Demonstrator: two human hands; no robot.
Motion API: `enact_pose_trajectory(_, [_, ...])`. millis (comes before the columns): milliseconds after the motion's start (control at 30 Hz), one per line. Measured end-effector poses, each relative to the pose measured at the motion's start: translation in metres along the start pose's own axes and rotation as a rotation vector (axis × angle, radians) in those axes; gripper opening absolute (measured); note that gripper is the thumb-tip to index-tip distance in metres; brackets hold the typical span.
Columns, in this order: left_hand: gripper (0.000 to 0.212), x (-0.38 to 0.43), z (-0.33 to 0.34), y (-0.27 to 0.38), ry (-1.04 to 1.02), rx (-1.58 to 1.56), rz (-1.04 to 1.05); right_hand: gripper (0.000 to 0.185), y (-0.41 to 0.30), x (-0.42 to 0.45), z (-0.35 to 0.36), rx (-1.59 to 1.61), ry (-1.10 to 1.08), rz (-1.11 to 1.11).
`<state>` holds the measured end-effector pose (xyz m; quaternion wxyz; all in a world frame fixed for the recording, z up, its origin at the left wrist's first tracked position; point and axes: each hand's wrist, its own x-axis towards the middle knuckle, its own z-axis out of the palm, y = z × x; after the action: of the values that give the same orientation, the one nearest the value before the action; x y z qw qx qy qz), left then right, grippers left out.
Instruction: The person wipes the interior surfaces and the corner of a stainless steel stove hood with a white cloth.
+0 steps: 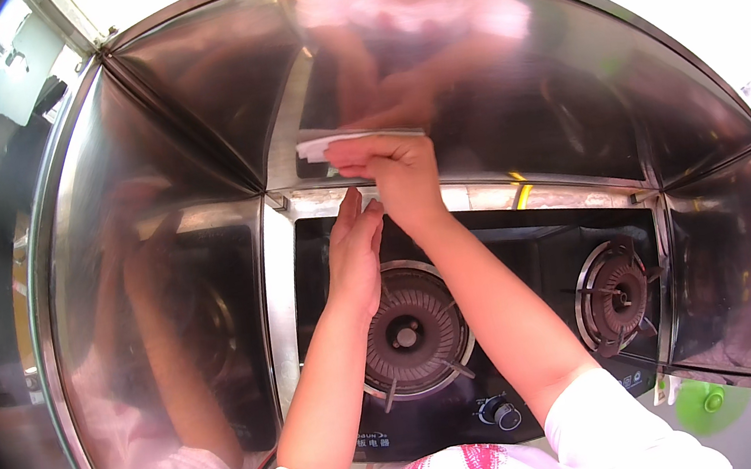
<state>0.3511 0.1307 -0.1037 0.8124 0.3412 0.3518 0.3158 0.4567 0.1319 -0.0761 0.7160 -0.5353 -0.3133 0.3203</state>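
Observation:
My right hand (402, 166) is pressed flat with a folded white cloth or paper wipe (313, 148) against the stainless steel back panel (508, 101). Most of the wipe lies hidden behind the fingers and palm. Lower and to the left, my left hand (354, 259) reaches forward over the rear left of a black glass gas cooktop (512, 388). Its fingers are straight and slightly apart, with nothing visible in them. Beneath that hand and wrist is the left burner (421, 350) with its metal pan supports.
Steel side panels stand at left (164, 322) and right (727, 278). The right burner (622, 297) has raised supports. A control knob (505, 415) sits at the front. A yellow hose (523, 196) shows behind the cooktop. A green round object (712, 401) lies lower right.

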Motion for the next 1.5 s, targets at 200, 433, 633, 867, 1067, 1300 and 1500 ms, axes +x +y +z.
enact_pose_trajectory(200, [0.055, 0.003, -0.005, -0.005, -0.033, 0.015, -0.030, 0.035, 0.064, 0.001, -0.008, -0.216, -0.031, 0.066])
enact_pose_trajectory(433, [0.082, -0.004, 0.009, -0.005, -0.075, 0.195, -0.032, 0.032, 0.067, -0.015, -0.050, -0.492, 0.151, 0.102])
enact_pose_trajectory(633, [0.078, -0.007, 0.011, -0.009, -0.062, 0.164, -0.003, 0.033, 0.018, -0.016, -0.028, -0.489, 0.164, -0.138])
enact_pose_trajectory(867, [0.069, -0.009, 0.025, -0.003, -0.106, 0.130, -0.031, 0.037, 0.050, -0.005, -0.031, -0.395, 0.109, -0.001])
enact_pose_trajectory(1067, [0.067, -0.005, 0.041, -0.016, -0.152, 0.150, -0.083, 0.038, 0.049, -0.014, -0.058, -0.471, 0.144, 0.059])
enact_pose_trajectory(1300, [0.070, 0.001, 0.076, -0.048, -0.159, 0.162, -0.119, 0.036, 0.043, -0.024, -0.103, -0.633, 0.235, 0.034])
enact_pose_trajectory(1500, [0.069, 0.010, 0.087, -0.072, -0.255, 0.230, -0.209, 0.033, 0.041, -0.034, -0.132, -0.792, 0.282, -0.040])
